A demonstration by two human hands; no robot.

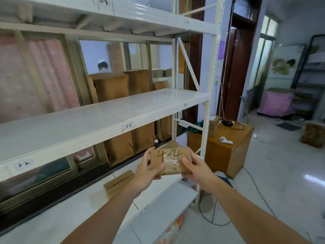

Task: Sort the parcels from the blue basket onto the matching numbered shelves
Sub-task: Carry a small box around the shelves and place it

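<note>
A small brown cardboard parcel with "4-4" written on it in black is held between both hands, in front of the right end of the white shelf rack. My left hand grips its left side with the thumb on top. My right hand grips its right side. The parcel hangs above the lower shelf. On that lower shelf, to the left, lies another brown parcel. The shelf above carries labels "3-2", "3-3" and "3-4" on its front edge. The blue basket is not in view.
The rack's right upright post stands just behind the held parcel. A wooden cabinet with a white controller and a black charger stands right of the rack. Cables cross the floor. Cardboard boxes and a person stand behind the rack.
</note>
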